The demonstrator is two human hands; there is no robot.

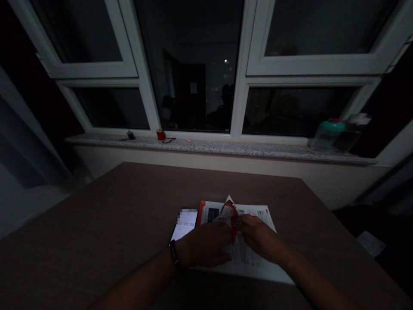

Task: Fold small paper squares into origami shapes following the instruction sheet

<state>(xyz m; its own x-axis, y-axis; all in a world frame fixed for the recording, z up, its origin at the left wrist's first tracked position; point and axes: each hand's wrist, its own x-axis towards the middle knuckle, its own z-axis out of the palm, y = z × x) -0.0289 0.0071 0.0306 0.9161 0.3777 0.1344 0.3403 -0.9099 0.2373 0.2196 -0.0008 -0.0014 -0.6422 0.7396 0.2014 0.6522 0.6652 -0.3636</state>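
A piece of folded paper (229, 211), red and white with a pointed top, lies on a printed booklet or sheet (254, 267). My left hand (206, 244) presses on its left side, fingers bent and together, with a dark band on the wrist. From the right, my right hand (260, 234) pinches the paper's red edge, its fingertips close to those of the left. My fingers and the dim light hide part of the folds. Left of the booklet, beside my left hand, a phone (185, 226) lies with its screen lit, showing a timer.
The brown table (135, 206) reaches to a wall below a speckled windowsill (206, 147). On the sill stand a small red jar (160, 134), a small dark bottle (130, 134) and a large clear container with a green top (329, 131). A grey curtain (26, 142) hangs at left.
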